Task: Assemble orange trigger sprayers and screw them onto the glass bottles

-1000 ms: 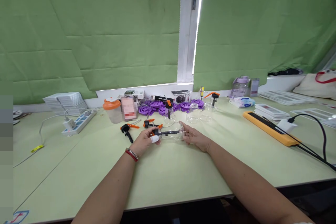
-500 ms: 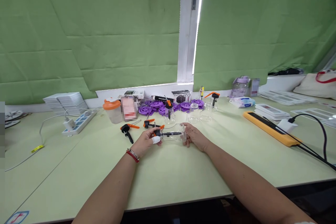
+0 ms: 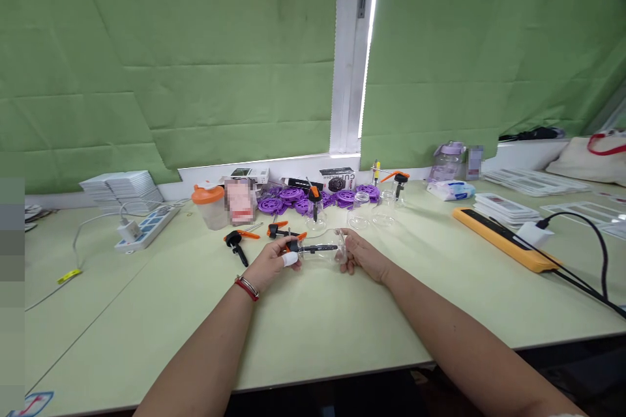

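Note:
Between my two hands lies a clear bottle (image 3: 323,257) on its side, with a black rod running inside it and a black cap at its left end. My left hand (image 3: 270,266), a white wrap on its thumb, is closed round the cap end. The bottle's wide base is gripped by my right hand (image 3: 366,258). Just beyond are two loose black tops with orange levers, one (image 3: 235,245) to the left and another (image 3: 280,230) behind my left hand. An upright clear bottle with an orange-and-black top (image 3: 315,198) stands behind the held one.
Further back are clear bottles (image 3: 360,210), purple wheel-shaped pieces (image 3: 291,195), and an orange-lidded cup (image 3: 209,205). A white power strip (image 3: 149,229) lies left, and an orange power strip (image 3: 503,239) with a black cable lies right. The table's front edge is near my forearms.
Almost nothing differs. Both hands keep hold of the bottle in nearly the same place.

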Motion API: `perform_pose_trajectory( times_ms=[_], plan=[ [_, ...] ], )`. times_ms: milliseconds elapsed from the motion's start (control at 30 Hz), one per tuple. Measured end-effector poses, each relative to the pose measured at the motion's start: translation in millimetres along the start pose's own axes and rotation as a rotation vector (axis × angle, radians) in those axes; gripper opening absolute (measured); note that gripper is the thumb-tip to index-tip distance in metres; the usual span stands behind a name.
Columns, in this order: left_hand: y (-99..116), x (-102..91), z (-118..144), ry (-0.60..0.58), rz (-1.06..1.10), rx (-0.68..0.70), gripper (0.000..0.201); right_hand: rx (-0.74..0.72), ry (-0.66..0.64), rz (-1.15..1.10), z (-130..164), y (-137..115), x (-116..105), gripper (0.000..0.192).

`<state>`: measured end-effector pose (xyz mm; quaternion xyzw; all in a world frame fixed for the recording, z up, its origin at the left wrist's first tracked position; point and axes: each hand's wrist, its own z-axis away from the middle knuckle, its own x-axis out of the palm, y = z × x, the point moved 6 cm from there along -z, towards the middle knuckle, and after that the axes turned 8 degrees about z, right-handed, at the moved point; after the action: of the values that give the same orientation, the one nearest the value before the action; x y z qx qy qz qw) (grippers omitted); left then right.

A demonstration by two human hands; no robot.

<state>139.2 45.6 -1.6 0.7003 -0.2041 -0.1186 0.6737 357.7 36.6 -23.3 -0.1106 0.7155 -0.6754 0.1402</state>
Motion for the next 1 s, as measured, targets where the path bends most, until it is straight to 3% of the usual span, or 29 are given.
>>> perform_pose_trajectory(
  times_ms=[167, 300, 400, 533, 633, 767, 867, 1000],
  plan=[
    [3, -0.6, 1, 0.014, 0.002, 0.003, 0.057, -0.136, -0.059, -0.004, 2, -12, 2, 0.063],
    [3, 1.2, 1, 0.008, -0.008, 0.009, 0.058, -0.024, -0.029, 0.069, -2, 1, -3, 0.044],
    [2, 1.1, 1, 0.021, 0.001, 0.002, 0.060, 0.019, 0.001, 0.131, -4, 6, -4, 0.054],
    [4, -0.2, 2, 0.041, 0.003, -0.003, 0.061, -0.050, -0.012, 0.074, 1, -6, -1, 0.055],
    [5, 0.5, 2, 0.041, -0.003, 0.002, 0.059, -0.052, -0.030, 0.056, 4, -8, 1, 0.078],
    [5, 4.6, 2, 0.010, -0.011, 0.003, 0.057, 0.008, -0.009, 0.101, 1, 0, -1, 0.064],
    [5, 4.2, 3, 0.029, 0.009, -0.002, 0.058, -0.025, -0.003, 0.111, 2, -4, -1, 0.061],
    [6, 1.3, 3, 0.063, 0.020, -0.001, 0.057, -0.096, -0.022, 0.078, 6, -14, 1, 0.080]
  ],
)
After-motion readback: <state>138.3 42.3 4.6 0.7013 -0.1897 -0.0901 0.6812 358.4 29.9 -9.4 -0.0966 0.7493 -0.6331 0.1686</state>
